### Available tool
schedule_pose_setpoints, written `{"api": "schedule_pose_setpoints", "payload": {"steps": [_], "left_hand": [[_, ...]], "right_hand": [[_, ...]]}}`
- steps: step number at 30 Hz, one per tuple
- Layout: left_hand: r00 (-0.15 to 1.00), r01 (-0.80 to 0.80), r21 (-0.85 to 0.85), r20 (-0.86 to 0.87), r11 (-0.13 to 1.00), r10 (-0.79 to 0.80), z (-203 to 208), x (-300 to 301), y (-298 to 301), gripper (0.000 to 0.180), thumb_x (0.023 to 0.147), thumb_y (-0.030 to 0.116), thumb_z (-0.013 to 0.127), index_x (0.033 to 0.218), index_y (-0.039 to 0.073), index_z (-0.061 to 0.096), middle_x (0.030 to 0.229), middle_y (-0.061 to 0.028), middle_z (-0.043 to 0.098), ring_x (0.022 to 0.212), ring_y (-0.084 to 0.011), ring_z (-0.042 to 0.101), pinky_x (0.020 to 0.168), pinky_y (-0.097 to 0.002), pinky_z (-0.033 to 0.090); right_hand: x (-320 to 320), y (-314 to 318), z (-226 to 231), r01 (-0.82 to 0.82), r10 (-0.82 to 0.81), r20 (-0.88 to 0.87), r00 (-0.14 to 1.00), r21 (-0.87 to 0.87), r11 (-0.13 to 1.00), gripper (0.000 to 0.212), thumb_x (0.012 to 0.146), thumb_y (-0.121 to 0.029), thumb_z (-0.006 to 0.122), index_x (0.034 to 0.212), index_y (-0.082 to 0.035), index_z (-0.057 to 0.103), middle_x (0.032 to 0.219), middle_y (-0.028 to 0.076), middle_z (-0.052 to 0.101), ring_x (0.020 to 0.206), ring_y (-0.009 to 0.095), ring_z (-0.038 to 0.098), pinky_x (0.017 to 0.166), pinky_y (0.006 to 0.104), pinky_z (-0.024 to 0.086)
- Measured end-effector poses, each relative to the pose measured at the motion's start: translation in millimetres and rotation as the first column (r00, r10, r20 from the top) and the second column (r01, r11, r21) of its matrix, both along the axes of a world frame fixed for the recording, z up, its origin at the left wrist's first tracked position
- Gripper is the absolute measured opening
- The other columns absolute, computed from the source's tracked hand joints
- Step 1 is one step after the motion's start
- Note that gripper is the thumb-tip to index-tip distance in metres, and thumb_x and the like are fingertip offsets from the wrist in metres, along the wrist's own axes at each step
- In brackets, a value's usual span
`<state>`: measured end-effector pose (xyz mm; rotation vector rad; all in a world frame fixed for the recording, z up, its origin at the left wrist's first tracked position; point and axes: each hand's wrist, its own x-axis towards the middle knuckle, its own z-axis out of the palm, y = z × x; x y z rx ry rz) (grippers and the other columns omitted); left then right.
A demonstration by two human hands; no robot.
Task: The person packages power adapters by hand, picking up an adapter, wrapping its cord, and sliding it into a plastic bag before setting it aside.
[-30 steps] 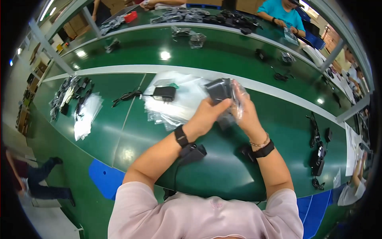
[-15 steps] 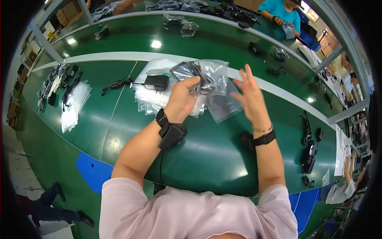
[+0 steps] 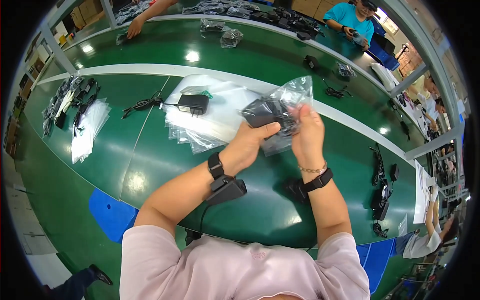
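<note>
Between my hands is a black power adapter [image 3: 261, 111] with its cord, inside a clear plastic bag [image 3: 301, 89]. My left hand [image 3: 246, 146] is closed on the adapter's near side, thumb on top. At the bag's right side my right hand [image 3: 308, 134] has its fingers bent together on the plastic; the fingertips are partly blurred. Left of them lies a fanned stack of clear bags [image 3: 220, 90]. On that stack rests another black adapter [image 3: 193, 104] with metal prongs, its coiled cord [image 3: 144, 103] reaching left onto the green table.
At the left lie bundled cords [image 3: 60, 102] and more clear bags [image 3: 91, 131]. Adapters with cords [image 3: 381, 200] lie at the right. Beyond a white rail [image 3: 140, 69], a green surface holds bagged items [image 3: 231, 38]. A co-worker in blue [image 3: 357, 22] and another person's hand [image 3: 135, 27] are across.
The bagged adapter has come off the stack, moving right. My right hand, spread in the air before, has come in and closed on the bag. Another person's hand has reached in at the far left.
</note>
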<state>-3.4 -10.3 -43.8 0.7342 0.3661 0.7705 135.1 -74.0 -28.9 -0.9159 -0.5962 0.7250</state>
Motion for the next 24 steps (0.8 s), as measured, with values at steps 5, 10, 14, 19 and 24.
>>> {"api": "schedule_pose_setpoints", "payload": {"steps": [5, 10, 14, 19, 24], "left_hand": [[0.935, -0.046, 0.451, -0.296, 0.892, 0.198, 25, -7, 13, 0.040, 0.076, 0.010, 0.068, 0.111, 0.001, 0.052, 0.102, -0.0063, 0.060, 0.097, -0.0132, 0.054, 0.086, -0.0292, 0.041], [0.928, 0.118, 0.502, -0.362, 0.857, 0.085, 29, 0, 11, 0.027, 0.074, 0.013, 0.071, 0.093, -0.002, 0.060, 0.089, -0.0059, 0.061, 0.074, -0.0111, 0.057, 0.071, -0.0259, 0.047], [0.921, -0.161, 0.550, -0.216, 0.820, 0.326, 29, 0, 3, 0.017, 0.075, 0.012, 0.070, 0.077, -0.001, 0.059, 0.073, -0.0023, 0.060, 0.062, -0.0092, 0.055, 0.058, -0.0225, 0.046], [0.885, -0.323, 0.644, -0.054, 0.693, 0.463, 20, -6, 7, 0.014, 0.076, 0.009, 0.067, 0.076, 0.001, 0.055, 0.071, -0.0013, 0.059, 0.064, -0.0073, 0.054, 0.055, -0.0220, 0.043], [0.969, -0.132, 0.270, -0.166, 0.954, 0.181, 20, -3, 33, 0.014, 0.075, 0.007, 0.067, 0.082, 0.003, 0.055, 0.081, -0.0044, 0.058, 0.064, -0.0077, 0.054, 0.052, -0.0209, 0.042]], "right_hand": [[2, -13, 26, 0.258, -0.174, 0.568, 0.805, -0.071, 0.964, 0.015, 0.089, -0.012, 0.052, 0.096, 0.001, 0.057, 0.088, 0.008, 0.064, 0.079, 0.015, 0.060, 0.070, 0.0263, 0.046], [-34, -17, 20, 0.391, -0.130, 0.856, 0.500, -0.089, 0.916, 0.014, 0.088, -0.010, 0.052, 0.095, 0.000, 0.059, 0.091, 0.008, 0.063, 0.081, 0.015, 0.060, 0.070, 0.0265, 0.047], [-29, -13, 18, 0.119, -0.059, 0.372, 0.926, -0.139, 0.983, 0.016, 0.088, -0.012, 0.054, 0.098, -0.001, 0.059, 0.094, 0.007, 0.062, 0.082, 0.015, 0.060, 0.069, 0.0273, 0.048], [-32, -8, 23, -0.230, 0.160, -0.260, 0.952, -0.268, 0.936, 0.016, 0.089, -0.014, 0.053, 0.094, -0.001, 0.061, 0.091, 0.006, 0.062, 0.075, 0.012, 0.058, 0.062, 0.0256, 0.048], [-22, -7, 12, -0.145, 0.148, 0.004, 0.989, -0.172, 0.974, 0.022, 0.089, -0.016, 0.053, 0.103, 0.001, 0.057, 0.100, 0.009, 0.061, 0.086, 0.015, 0.058, 0.074, 0.0269, 0.048]]}}
